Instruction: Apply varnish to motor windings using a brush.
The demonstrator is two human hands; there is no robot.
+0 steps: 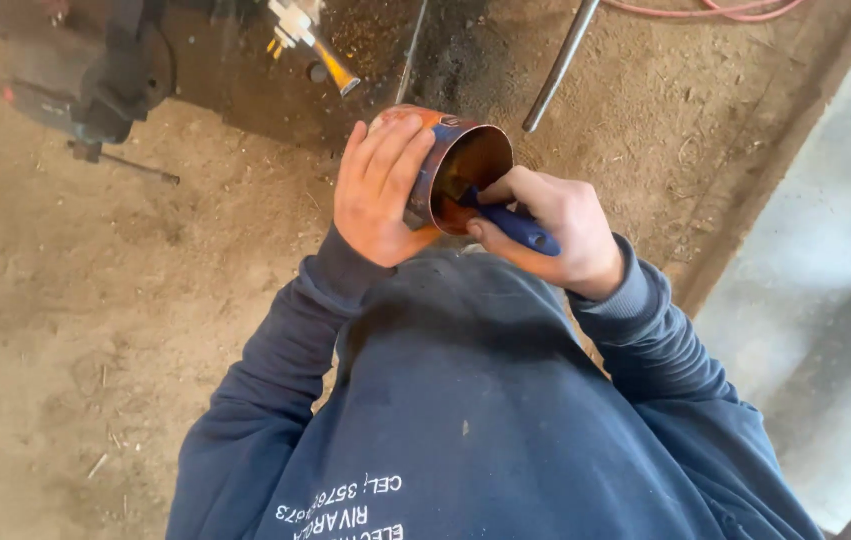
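From the head camera, looking straight down: the person holds a short rusty metal tube (461, 165) up in front of the chest, its open end turned toward the camera, so the orange-brown inside shows. The left hand (378, 195) wraps over the tube's outer wall from the left side, fingers (391, 150) curled and clamped on the metal, thumb low near the bottom edge. The right hand (551, 230) is just right of the opening, fingers closed tight around the blue handle of a tool (516, 225). The tool's front end reaches past the rim into the tube's mouth; what sort of tip it has cannot be told, as it is dark and partly hidden. Both hands are near each other, with the tube between them. Dark blue sleeves run down to a dark blue sweatshirt (476, 420) with white lettering near the lower edge.

Beneath all this lies a dirt floor (76, 330), sandy and scattered with bits of straw. At top left sits a dark metal machine part (106, 70) on the ground, with a thin rod beside it. At top centre lies a small tool with a yellow and white body (311, 40), on a darker patch of soil. A grey metal pipe (561, 65) slants across the top, well apart from the hands, and a pink hose (716, 10) loops along the upper edge. To the right, a pale concrete strip (826, 270) runs diagonally.
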